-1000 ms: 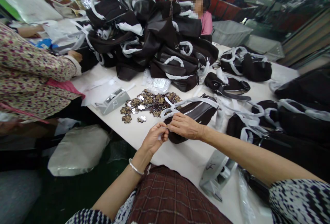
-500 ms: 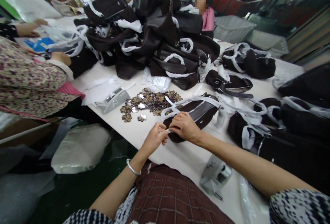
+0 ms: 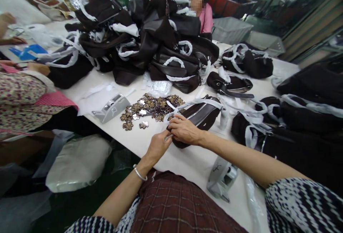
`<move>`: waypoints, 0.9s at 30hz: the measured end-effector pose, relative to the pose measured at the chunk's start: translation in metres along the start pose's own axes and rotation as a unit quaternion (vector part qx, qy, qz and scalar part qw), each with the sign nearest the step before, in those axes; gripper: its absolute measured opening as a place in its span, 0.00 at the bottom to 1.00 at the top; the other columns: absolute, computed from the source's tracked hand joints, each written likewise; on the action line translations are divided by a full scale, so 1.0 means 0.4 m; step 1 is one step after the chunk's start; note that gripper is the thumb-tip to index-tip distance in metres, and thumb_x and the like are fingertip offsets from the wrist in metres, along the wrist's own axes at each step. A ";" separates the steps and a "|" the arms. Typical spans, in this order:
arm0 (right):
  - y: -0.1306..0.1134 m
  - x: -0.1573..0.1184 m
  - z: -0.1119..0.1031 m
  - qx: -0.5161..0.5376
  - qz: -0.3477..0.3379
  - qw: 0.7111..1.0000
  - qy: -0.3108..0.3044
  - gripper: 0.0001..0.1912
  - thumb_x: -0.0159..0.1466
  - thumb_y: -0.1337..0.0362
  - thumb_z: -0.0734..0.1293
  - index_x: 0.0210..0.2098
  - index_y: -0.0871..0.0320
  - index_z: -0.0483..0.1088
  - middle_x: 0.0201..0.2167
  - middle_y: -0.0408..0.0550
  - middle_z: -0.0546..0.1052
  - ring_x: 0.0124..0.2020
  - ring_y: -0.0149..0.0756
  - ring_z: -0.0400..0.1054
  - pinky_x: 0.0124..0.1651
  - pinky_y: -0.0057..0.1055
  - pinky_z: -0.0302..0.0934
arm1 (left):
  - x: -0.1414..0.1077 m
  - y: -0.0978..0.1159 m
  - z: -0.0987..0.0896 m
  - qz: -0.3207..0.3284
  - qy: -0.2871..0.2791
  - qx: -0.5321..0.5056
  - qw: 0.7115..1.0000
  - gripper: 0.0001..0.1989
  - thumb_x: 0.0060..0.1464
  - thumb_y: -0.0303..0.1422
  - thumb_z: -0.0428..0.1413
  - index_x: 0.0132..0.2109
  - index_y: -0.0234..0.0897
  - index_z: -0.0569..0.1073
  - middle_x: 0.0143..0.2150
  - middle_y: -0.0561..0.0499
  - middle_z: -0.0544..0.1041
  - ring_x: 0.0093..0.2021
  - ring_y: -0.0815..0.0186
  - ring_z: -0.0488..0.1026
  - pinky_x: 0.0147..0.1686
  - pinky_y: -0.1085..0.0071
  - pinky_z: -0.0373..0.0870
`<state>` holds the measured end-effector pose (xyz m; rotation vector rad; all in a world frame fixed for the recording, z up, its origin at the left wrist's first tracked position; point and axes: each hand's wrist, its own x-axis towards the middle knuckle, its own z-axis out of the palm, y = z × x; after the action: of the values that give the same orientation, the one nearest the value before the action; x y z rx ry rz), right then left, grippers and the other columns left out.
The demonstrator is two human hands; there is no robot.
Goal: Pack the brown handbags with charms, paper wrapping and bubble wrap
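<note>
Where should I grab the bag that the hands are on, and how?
I'd grab the white strap of the bag, on the stretch away from the right hand. Come from above and curl your fingers round it: it's long and thin, and runs along the bag's far side.

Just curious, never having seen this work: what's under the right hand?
Under the right hand is a dark bag; whatever part the hand covers cannot be seen.
</note>
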<state>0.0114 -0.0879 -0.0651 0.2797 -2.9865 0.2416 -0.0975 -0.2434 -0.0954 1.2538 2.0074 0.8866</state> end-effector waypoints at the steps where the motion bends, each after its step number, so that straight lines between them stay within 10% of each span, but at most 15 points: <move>1: -0.007 -0.018 -0.015 0.024 0.040 0.998 0.035 0.11 0.64 0.60 0.68 0.43 0.59 0.75 0.49 0.53 0.76 0.55 0.45 0.63 0.65 0.50 0.47 | 0.001 -0.002 0.000 -0.030 -0.012 -0.056 0.998 0.07 0.57 0.35 0.52 0.34 0.38 0.71 0.25 0.53 0.75 0.23 0.67 0.73 0.24 0.74 0.68; 5: -0.066 -0.186 -0.073 0.132 0.305 0.906 0.263 0.15 0.64 0.55 0.68 0.47 0.55 0.74 0.49 0.52 0.77 0.52 0.43 0.68 0.60 0.47 0.57 | 0.004 -0.005 0.000 -0.107 -0.047 -0.204 0.972 0.09 0.52 0.38 0.55 0.31 0.37 0.70 0.22 0.56 0.72 0.18 0.71 0.69 0.19 0.76 0.67; 8: -0.158 -0.395 -0.054 0.157 0.571 0.693 0.411 0.14 0.64 0.53 0.66 0.38 0.57 0.75 0.36 0.48 0.79 0.39 0.40 0.72 0.47 0.39 0.64 | 0.007 -0.011 0.002 -0.122 -0.053 -0.233 0.963 0.10 0.50 0.39 0.58 0.30 0.36 0.70 0.20 0.56 0.72 0.18 0.72 0.67 0.18 0.77 0.66; 10: -0.254 -0.530 0.001 0.159 0.698 0.552 0.428 0.19 0.60 0.49 0.67 0.37 0.59 0.76 0.33 0.48 0.78 0.36 0.41 0.71 0.45 0.39 0.64 | 0.013 -0.020 0.005 -0.125 -0.053 -0.242 0.961 0.12 0.49 0.39 0.60 0.29 0.35 0.70 0.21 0.56 0.72 0.18 0.73 0.67 0.18 0.78 0.65; 13: -0.425 -0.648 0.122 0.225 0.799 0.417 0.371 0.26 0.53 0.43 0.68 0.34 0.61 0.76 0.34 0.52 0.79 0.40 0.47 0.72 0.47 0.42 0.65 | 0.022 -0.034 0.008 -0.123 -0.057 -0.255 0.957 0.13 0.48 0.40 0.61 0.30 0.35 0.70 0.22 0.56 0.73 0.18 0.74 0.67 0.18 0.79 0.65; 17: -0.599 -0.610 0.272 0.369 0.806 0.278 0.371 0.40 0.47 0.43 0.73 0.55 0.56 0.68 0.55 0.58 0.73 0.48 0.49 0.73 0.41 0.38 0.70 | 0.029 -0.045 0.007 -0.115 -0.073 -0.265 0.955 0.14 0.48 0.41 0.62 0.31 0.35 0.70 0.22 0.57 0.73 0.19 0.74 0.67 0.19 0.78 0.65; 20: -0.627 -0.522 0.342 0.378 0.805 0.237 0.391 0.51 0.46 0.46 0.74 0.64 0.53 0.55 0.59 0.58 0.69 0.49 0.49 0.72 0.37 0.38 0.72 | 0.033 -0.050 0.004 -0.116 -0.085 -0.265 0.953 0.14 0.48 0.41 0.63 0.31 0.35 0.70 0.22 0.57 0.73 0.18 0.74 0.67 0.18 0.79 0.65; 27: -0.471 -0.486 0.370 0.215 0.835 0.281 0.422 0.47 0.48 0.48 0.71 0.63 0.60 0.58 0.47 0.54 0.77 0.46 0.48 0.72 0.46 0.39 0.68 | 0.044 -0.045 -0.006 -0.118 -0.098 -0.265 0.952 0.14 0.47 0.41 0.63 0.31 0.35 0.70 0.22 0.57 0.72 0.18 0.75 0.67 0.19 0.79 0.65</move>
<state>0.2202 -0.2623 -0.2107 -2.1248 -0.8043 0.8538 -0.1151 -0.2336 -0.1109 0.7499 1.5740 1.0435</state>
